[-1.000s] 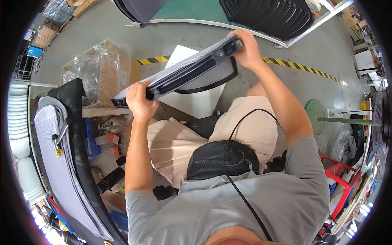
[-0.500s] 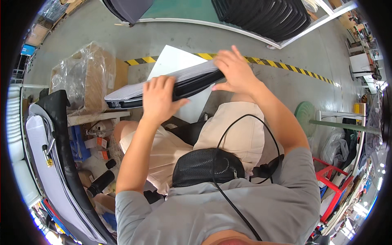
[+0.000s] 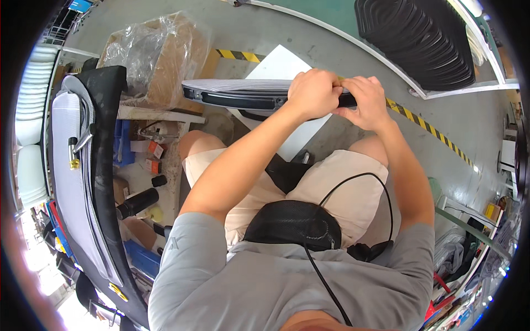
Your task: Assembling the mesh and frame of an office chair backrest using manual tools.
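Observation:
A black-framed panel covered in grey ribbed mesh fabric [image 3: 243, 85] is held edge-on over my knees; it looks like a chair seat or back. My left hand [image 3: 313, 95] is closed over its edge near the right end. Beside it, my right hand [image 3: 364, 102] has its fingers and thumb closed round that same end. The two hands nearly touch. The fingertips are partly hidden, so whether they also pinch loose fabric cannot be told. Beneath the panel stands a white board [image 3: 281, 63].
Left of me, a black padded bench [image 3: 107, 127] bears grey fabric pieces [image 3: 69, 121] and a metal tool with a brass fitting [image 3: 73, 154]. A plastic-wrapped cardboard box [image 3: 176, 60] stands ahead left. Black frames [image 3: 414, 47] are stacked on a rack ahead right.
My left hand has slid right along the panel, up beside my right hand. The panel has gone from slanted to nearly level. The whole view has swung to the left.

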The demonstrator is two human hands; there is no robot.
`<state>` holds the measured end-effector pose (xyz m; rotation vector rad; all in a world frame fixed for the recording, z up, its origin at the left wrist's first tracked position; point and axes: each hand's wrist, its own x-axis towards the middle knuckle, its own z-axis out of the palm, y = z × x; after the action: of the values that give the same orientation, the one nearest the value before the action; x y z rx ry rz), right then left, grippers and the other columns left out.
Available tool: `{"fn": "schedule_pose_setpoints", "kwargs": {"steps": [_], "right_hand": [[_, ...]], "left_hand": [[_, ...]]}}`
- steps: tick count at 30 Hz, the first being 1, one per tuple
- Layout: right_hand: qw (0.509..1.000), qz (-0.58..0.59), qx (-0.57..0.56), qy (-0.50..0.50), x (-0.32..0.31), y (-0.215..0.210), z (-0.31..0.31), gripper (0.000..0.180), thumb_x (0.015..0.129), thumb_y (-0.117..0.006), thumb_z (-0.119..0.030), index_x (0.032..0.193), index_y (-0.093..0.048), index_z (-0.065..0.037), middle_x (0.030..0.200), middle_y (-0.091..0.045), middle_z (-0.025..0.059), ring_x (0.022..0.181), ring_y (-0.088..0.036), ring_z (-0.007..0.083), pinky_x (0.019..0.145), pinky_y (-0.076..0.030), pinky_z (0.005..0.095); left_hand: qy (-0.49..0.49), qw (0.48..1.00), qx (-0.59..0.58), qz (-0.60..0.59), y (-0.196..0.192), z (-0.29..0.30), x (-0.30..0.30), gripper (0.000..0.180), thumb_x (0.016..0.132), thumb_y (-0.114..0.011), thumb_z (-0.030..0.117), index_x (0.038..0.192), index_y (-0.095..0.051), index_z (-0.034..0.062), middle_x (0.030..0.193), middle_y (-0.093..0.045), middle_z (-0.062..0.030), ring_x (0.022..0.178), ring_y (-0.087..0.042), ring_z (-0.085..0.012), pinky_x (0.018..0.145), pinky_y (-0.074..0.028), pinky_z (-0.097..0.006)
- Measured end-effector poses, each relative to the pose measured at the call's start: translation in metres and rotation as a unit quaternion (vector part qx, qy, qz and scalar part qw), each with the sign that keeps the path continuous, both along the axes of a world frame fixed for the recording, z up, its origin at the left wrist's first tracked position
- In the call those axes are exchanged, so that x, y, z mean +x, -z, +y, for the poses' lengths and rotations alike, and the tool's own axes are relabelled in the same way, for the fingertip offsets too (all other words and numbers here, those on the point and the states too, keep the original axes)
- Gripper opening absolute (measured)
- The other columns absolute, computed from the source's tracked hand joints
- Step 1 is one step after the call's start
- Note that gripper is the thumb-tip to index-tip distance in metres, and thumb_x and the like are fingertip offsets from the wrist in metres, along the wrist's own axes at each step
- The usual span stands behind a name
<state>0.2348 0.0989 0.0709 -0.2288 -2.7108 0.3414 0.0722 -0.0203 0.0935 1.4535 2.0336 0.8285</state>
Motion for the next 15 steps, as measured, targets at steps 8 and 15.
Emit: {"fn": "schedule_pose_setpoints", "kwargs": {"steps": [8, 15], "right_hand": [[0.997, 0.063, 0.042, -0.026, -0.012, 0.007, 0.022, 0.059, 0.070, -0.082, -0.051, 0.107, -0.068, -0.007, 0.103, -0.071, 0.0048, 0.097, -0.065, 0.0240, 0.083, -0.042, 0.0393], [0.963, 0.169, 0.211, -0.010, -0.023, 0.038, 0.038, 0.059, 0.077, -0.070, -0.056, 0.110, -0.071, -0.007, 0.110, -0.071, 0.0054, 0.096, -0.066, 0.0238, 0.082, -0.049, 0.0398]], "left_hand": [[0.017, 0.997, 0.069, 0.036, 0.007, 0.018, -0.017, 0.012, 0.081, -0.072, 0.019, 0.086, -0.073, 0.0076, 0.083, -0.071, -0.0117, 0.082, -0.068, -0.0319, 0.074, -0.054, -0.042], [0.073, 0.942, 0.233, 0.229, 0.019, 0.028, -0.019, 0.008, 0.075, -0.074, 0.016, 0.079, -0.068, 0.0117, 0.078, -0.060, -0.0045, 0.081, -0.060, -0.0272, 0.076, -0.045, -0.042]]}}
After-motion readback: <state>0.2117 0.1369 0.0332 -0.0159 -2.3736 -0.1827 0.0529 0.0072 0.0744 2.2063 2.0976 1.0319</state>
